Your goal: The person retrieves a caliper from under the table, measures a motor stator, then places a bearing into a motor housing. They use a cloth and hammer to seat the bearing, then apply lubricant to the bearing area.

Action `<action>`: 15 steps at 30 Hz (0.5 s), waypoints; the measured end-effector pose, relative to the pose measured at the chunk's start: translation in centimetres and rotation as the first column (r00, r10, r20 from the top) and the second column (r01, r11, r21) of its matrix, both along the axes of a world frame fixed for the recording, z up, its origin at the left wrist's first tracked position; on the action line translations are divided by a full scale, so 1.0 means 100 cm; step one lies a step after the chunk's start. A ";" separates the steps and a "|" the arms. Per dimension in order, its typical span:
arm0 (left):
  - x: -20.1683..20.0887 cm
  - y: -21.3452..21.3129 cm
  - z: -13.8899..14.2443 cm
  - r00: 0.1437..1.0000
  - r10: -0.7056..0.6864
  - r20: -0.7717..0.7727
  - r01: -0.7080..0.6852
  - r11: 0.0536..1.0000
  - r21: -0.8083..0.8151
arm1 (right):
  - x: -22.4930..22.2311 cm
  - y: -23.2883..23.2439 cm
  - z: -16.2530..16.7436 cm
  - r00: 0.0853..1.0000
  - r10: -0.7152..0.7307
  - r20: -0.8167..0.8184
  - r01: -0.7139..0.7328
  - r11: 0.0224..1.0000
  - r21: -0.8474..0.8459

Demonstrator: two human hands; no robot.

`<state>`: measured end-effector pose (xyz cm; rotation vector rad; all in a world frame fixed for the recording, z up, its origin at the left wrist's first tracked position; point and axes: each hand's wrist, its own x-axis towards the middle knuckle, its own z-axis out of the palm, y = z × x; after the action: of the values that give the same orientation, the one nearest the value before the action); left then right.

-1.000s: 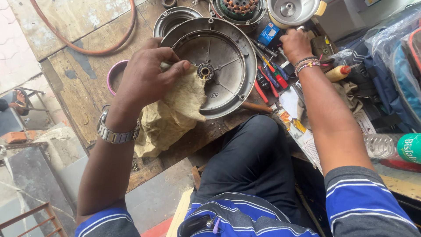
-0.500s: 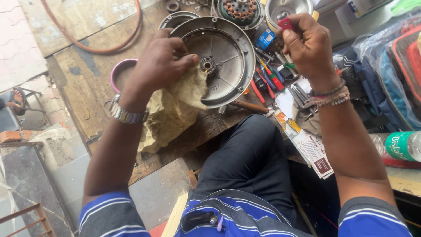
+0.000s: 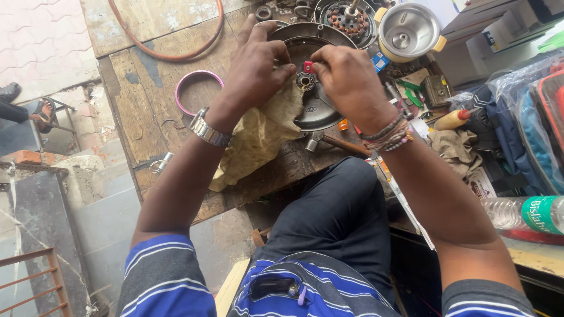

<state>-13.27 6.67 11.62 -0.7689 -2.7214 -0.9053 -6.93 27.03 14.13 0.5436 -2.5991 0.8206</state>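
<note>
Your left hand (image 3: 255,67) pins the yellow rag (image 3: 258,138) on the round metal cover (image 3: 320,108) near the counter's (image 3: 135,111) front edge; right hand (image 3: 346,79) pinches a small red piece (image 3: 308,66) at the hub. I'd go slow and straight.

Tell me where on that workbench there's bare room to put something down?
Bare wood lies left of the pink ring, inside the orange hose loop. Crowded: from the round metal housing rightward, tools and the steel pot fill the bench.
</note>
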 end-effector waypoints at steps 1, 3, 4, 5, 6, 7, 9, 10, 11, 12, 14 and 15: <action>0.002 0.000 -0.003 0.999 -0.027 -0.043 0.028 0.999 0.021 | -0.001 -0.003 -0.002 0.999 -0.010 0.031 0.010 1.000 0.000; 0.003 -0.001 -0.006 0.993 -0.068 -0.095 0.074 0.996 0.054 | 0.000 -0.008 -0.002 0.999 0.007 0.033 -0.006 1.000 -0.024; 0.003 -0.003 -0.008 0.991 -0.085 -0.103 0.092 0.993 0.069 | 0.000 -0.009 -0.002 0.999 0.014 0.034 -0.013 0.999 -0.036; 0.004 -0.004 -0.010 0.989 -0.099 -0.111 0.109 0.991 0.083 | 0.001 -0.010 -0.001 0.998 0.004 0.057 -0.003 1.000 -0.013; 0.005 -0.006 -0.011 0.983 -0.110 -0.145 0.121 0.990 0.071 | 0.001 -0.010 0.001 0.997 -0.005 0.079 0.004 1.000 0.009; 0.005 -0.007 -0.012 0.976 -0.121 -0.182 0.133 0.989 0.057 | 0.001 -0.010 0.002 0.995 -0.015 0.098 0.012 0.999 0.032; 0.005 -0.009 -0.012 0.970 -0.140 -0.200 0.153 0.987 0.051 | 0.000 -0.008 0.005 0.988 0.010 0.154 -0.008 1.000 -0.016; 0.004 -0.009 -0.012 0.973 -0.148 -0.178 0.161 0.985 0.057 | -0.001 -0.007 0.006 0.983 0.023 0.183 -0.016 0.999 -0.041; 0.004 -0.009 -0.012 0.975 -0.158 -0.156 0.169 0.984 0.063 | -0.002 -0.006 0.007 0.980 0.046 0.193 -0.038 0.998 -0.045; 0.004 -0.009 -0.012 0.977 -0.158 -0.146 0.168 0.984 0.057 | -0.003 -0.005 0.008 0.977 0.070 0.202 -0.061 0.997 -0.049; 0.003 -0.008 -0.012 0.979 -0.161 -0.127 0.168 0.985 0.042 | -0.006 -0.004 0.008 0.975 0.082 0.205 -0.076 0.996 -0.036; 0.003 -0.008 -0.012 0.979 -0.162 -0.125 0.167 0.986 0.027 | -0.007 -0.003 0.008 0.977 0.070 0.199 -0.068 0.998 -0.017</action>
<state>-12.97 5.91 10.40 -1.0195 -2.5571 -0.9067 -7.65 26.76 14.89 0.5778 -2.7696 0.9552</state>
